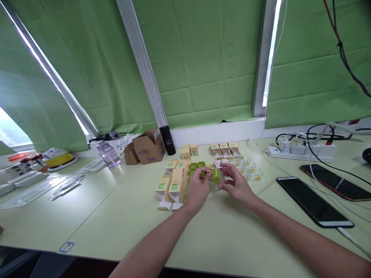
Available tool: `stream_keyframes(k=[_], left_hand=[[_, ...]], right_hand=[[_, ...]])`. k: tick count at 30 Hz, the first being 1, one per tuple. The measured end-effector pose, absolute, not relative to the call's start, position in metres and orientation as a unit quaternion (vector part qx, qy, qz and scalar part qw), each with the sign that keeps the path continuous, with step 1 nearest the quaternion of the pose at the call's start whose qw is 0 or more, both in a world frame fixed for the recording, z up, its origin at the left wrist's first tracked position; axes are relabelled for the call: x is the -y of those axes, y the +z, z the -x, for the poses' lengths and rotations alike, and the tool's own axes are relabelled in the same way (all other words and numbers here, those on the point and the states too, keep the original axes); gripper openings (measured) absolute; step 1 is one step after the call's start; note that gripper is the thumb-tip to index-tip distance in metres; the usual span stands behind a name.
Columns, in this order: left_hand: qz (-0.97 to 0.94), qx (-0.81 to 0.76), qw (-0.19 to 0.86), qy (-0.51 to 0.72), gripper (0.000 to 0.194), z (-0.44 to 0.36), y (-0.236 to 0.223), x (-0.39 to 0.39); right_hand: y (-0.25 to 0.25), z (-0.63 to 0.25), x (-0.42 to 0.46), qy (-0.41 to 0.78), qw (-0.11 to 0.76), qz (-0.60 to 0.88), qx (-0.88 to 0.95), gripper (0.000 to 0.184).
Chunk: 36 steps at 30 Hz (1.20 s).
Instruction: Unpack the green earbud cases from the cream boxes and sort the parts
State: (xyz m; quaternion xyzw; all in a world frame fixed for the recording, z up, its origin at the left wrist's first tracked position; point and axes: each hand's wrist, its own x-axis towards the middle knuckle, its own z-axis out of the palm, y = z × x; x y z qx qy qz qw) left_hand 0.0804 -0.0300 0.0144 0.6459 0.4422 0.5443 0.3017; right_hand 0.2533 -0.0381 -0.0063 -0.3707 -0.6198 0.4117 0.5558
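Over the middle of the table, my left hand (200, 186) pinches a small green plastic case (215, 175). From the other side my right hand (235, 183) closes its fingertips on what looks like a clear plastic piece at the case's right edge. Just behind my hands stand several green square cases (193, 166). Beside my right hand lie several clear plastic shells (256, 176) with yellow spots inside. To the left of my left hand are several open beige boxes (176, 185) with green labels, their white flaps folded out.
More beige boxes (224, 150) stand at the back. A cardboard box (149, 146), a black cylinder (167, 140) and a purple-tinted bottle (108, 154) are farther left. Two phones, one white-edged phone (314, 200) among them, lie right, near a cabled power strip (301, 151).
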Motion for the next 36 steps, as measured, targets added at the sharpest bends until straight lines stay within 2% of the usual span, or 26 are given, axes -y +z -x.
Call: stream_keyframes(k=[8, 17, 22, 26, 31, 36], left_hand=[[-0.741, -0.436, 0.17, 0.482, 0.011, -0.08, 0.019, 0.042], [-0.769, -0.452, 0.121, 0.435, 0.015, -0.077, 0.02, 0.041], [-0.771, -0.434, 0.113, 0.452, 0.012, -0.076, 0.021, 0.042], [-0.718, -0.427, 0.172, 0.522, 0.011, -0.076, 0.024, 0.041], [-0.57, -0.422, 0.289, 0.643, 0.022, -0.073, 0.026, 0.026], [-0.458, -0.415, 0.415, 0.667, 0.035, -0.068, 0.017, 0.008]], right_hand=[[-0.004, -0.254, 0.044, 0.257, 0.522, 0.419, 0.697, 0.059], [-0.001, -0.253, 0.046, 0.268, 0.511, 0.446, 0.684, 0.058], [0.002, -0.254, 0.046, 0.26, 0.517, 0.444, 0.684, 0.057], [0.002, -0.256, 0.045, 0.25, 0.514, 0.448, 0.688, 0.057], [-0.004, -0.26, 0.041, 0.22, 0.505, 0.445, 0.706, 0.049], [-0.003, -0.264, 0.04, 0.143, 0.487, 0.443, 0.739, 0.04]])
